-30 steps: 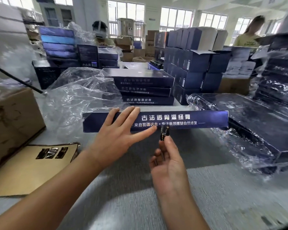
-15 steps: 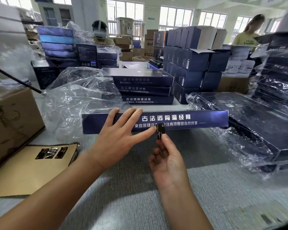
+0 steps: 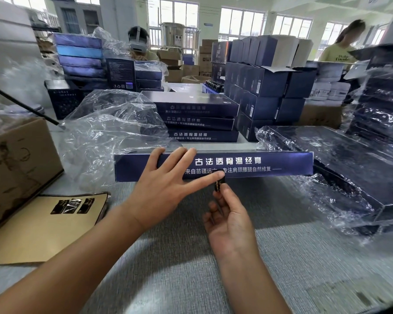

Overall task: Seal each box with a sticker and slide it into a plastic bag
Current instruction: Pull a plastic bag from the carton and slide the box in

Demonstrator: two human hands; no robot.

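A long dark blue box with white lettering lies across the grey table, its front side facing me. My left hand rests flat on that front side with straight, spread fingers, the thumb pointing right along the lower edge. My right hand pinches a small dark sticker at the box's lower front edge, right at my left thumb tip. A crumpled clear plastic bag lies behind the box on the left.
A brown sticker sheet with three dark stickers lies at the left, beside a cardboard box. Three stacked blue boxes stand behind. Bagged boxes fill the right. Two people work at the far tables.
My right hand has brought the sticker up to the box's lower front edge, where it now meets my left thumb. The left hand has barely shifted.
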